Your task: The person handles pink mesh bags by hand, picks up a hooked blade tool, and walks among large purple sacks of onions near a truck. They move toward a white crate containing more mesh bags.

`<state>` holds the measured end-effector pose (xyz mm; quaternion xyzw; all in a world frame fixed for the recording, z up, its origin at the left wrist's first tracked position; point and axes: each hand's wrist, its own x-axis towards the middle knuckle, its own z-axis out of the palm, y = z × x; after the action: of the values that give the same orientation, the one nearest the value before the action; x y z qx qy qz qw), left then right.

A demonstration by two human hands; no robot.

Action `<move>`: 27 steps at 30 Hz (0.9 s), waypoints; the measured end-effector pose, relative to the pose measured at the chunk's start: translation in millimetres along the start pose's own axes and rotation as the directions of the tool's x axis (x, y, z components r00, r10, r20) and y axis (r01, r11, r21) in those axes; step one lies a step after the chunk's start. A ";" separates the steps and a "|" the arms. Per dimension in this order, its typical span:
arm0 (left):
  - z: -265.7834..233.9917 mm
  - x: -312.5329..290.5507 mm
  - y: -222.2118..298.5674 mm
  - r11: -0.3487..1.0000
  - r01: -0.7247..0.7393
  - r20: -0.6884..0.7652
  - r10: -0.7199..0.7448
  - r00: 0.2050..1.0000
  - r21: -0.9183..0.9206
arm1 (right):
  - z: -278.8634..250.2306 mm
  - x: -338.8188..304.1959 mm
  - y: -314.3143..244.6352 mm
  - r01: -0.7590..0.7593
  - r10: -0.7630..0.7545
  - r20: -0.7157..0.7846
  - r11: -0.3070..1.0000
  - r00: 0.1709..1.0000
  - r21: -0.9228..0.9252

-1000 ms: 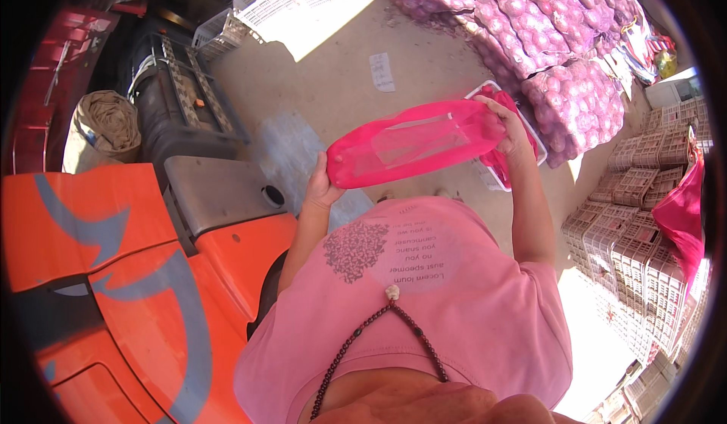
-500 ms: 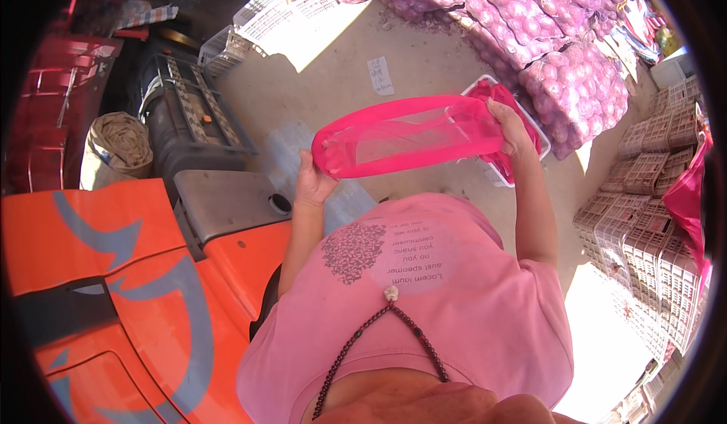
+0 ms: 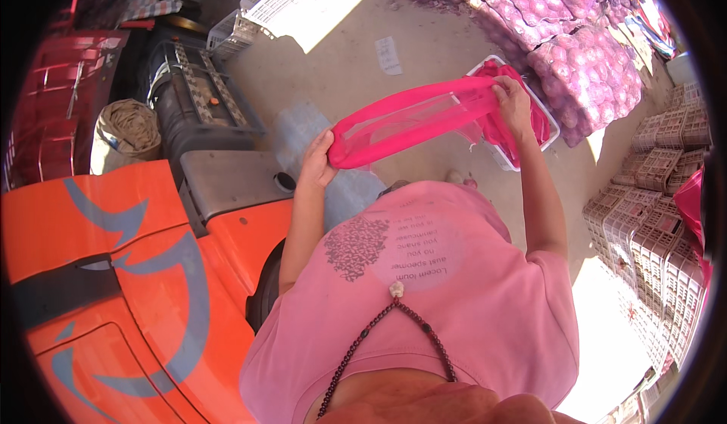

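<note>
A bright pink mesh bag (image 3: 409, 126) is stretched between my two hands in front of my body, its rolled rim spread into a long narrow oval. My left hand (image 3: 319, 159) grips the bag's left end, thumb up along the rim. At the other end, higher and farther away, my right hand (image 3: 513, 106) is closed on the rim. Behind that hand a white plastic crate (image 3: 556, 132) stands on the floor, with more pink mesh (image 3: 536, 120) heaped in it. My right forearm covers part of this crate.
Full purple net sacks of onions (image 3: 583, 83) are piled at the far right. Stacked crates (image 3: 644, 212) line the right side. Close on my left stands an orange machine (image 3: 144, 272) with grey markings. White crates (image 3: 291, 0) and a paper sheet (image 3: 388, 55) lie ahead on the concrete floor.
My view has shifted slightly. The stretched mesh bag now tilts more, its right end higher, and its opening looks narrower. Both hands keep their hold.
</note>
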<state>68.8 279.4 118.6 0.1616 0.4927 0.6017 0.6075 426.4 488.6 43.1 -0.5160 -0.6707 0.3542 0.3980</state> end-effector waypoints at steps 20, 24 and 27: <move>-87.1 -65.9 -29.3 0.857 0.184 0.353 -0.003 0.936 -0.480 | 22.8 -158.8 -97.9 -0.389 0.401 0.230 0.916 0.887 -0.096; -71.9 -91.9 -72.6 0.957 0.286 0.268 -0.286 0.920 0.040 | -4.8 -173.3 -33.3 -0.457 0.589 0.061 0.555 0.806 0.695; -102.8 -80.3 -102.2 0.927 0.280 0.459 -0.143 0.877 -0.247 | -19.6 -186.4 -14.4 -0.618 0.663 0.474 -0.022 0.579 0.786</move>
<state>62.5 144.3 22.8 0.1393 0.2610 0.5487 0.7819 466.2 305.1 32.9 -0.4572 -0.0299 0.7873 0.4127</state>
